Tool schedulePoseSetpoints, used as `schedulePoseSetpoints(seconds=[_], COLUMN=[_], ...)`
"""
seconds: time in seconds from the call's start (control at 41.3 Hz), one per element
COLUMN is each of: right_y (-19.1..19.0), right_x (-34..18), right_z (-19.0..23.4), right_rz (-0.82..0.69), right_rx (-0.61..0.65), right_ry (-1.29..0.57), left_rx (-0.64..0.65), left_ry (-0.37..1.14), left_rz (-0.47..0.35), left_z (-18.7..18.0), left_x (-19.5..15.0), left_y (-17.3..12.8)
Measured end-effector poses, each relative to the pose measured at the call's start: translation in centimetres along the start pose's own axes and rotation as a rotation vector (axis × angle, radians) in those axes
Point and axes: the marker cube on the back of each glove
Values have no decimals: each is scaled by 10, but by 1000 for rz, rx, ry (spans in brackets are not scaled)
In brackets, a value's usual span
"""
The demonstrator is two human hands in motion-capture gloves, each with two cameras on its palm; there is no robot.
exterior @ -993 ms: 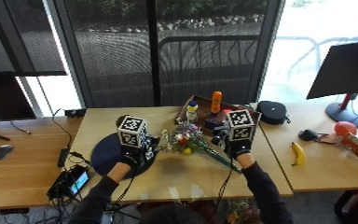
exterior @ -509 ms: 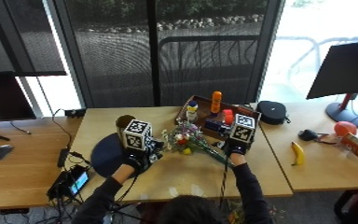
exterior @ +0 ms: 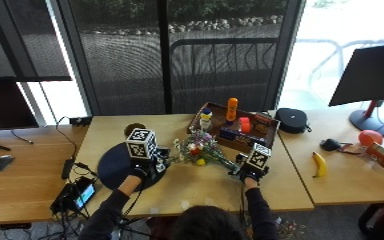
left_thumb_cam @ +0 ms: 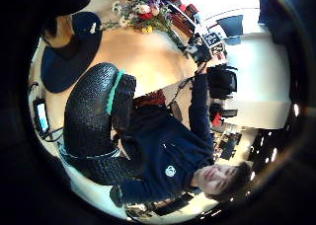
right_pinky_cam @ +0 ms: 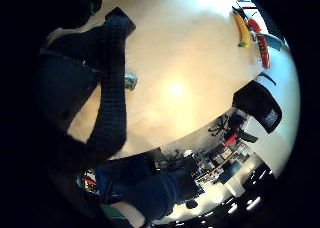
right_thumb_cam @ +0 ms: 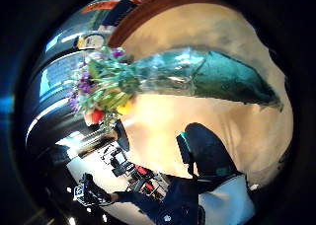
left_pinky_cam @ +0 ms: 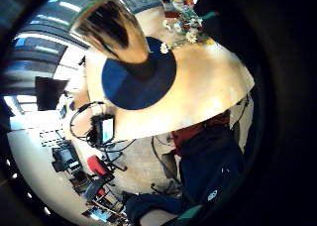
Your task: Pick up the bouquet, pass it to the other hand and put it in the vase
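Note:
The bouquet (exterior: 202,149), mixed flowers with a clear wrap round the stems, lies on the wooden table with its stem end pointing at my right hand (exterior: 248,172). That hand hovers at the stem end; in the right thumb side palm view the wrapped bouquet (right_thumb_cam: 148,79) lies flat and the thumb (right_thumb_cam: 207,151) is apart from it. A brown vase (exterior: 135,129) stands on a dark blue round mat (exterior: 112,167). My left hand (exterior: 142,170) is over the mat's right edge, fingers (left_thumb_cam: 94,121) loosely curled and holding nothing. The vase (left_pinky_cam: 116,32) is close to that palm.
Behind the bouquet is a brown tray (exterior: 265,132) with an orange bottle (exterior: 232,109) and other small containers. A banana (exterior: 319,164), a black pouch (exterior: 292,120) and a monitor (exterior: 372,75) are on the right. A phone-like device (exterior: 79,195) with cables lies left of the mat.
My right hand has drawn back toward the table's near edge, along the bouquet to its stem end. The left hand has hardly moved. The bouquet lies where it was.

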Motion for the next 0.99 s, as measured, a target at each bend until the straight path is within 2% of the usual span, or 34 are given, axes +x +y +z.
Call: schedulePoseSetpoints(seconds=[0.048,0.097,0.145,0.218,0.242,0.266,0.339,0.533,0.606,0.678,0.727,0.824,0.896,0.993], right_y=[-14,-19,-20,-9,-5,-4,-10,-20,-24,-25,-21,-15,-19,-18], right_x=[7,9,7,-5,-6,-4,1,-4,-1,-12,-21,-24,-27,-44], right_z=[7,15,25,46,54,60,66,71,70,65,62,56,43,30], right_rz=[113,166,125,-26,-14,46,218,221,234,131,55,17,-48,-278], right_rx=[114,138,113,-31,-58,-39,157,398,449,475,443,386,466,521], right_ry=[21,19,-4,-75,-84,-77,-45,-92,-89,-185,-273,-378,-462,-648], left_rx=[-5,-1,6,10,9,9,8,16,13,1,-4,-1,7,10], left_ry=[-29,-74,-104,-105,-102,-100,-96,-151,-160,-142,-128,-121,-133,-120], left_rz=[-10,-18,-23,-26,-26,-26,-23,-18,-25,-31,-35,-48,-56,-57], left_z=[4,6,6,4,4,4,4,13,14,14,12,10,7,3], left_x=[-2,-4,-4,-4,-3,-3,-1,1,-1,-4,-5,-6,-7,-7], left_y=[-4,-8,-9,-10,-10,-10,-10,-11,-11,-12,-14,-19,-21,-21])
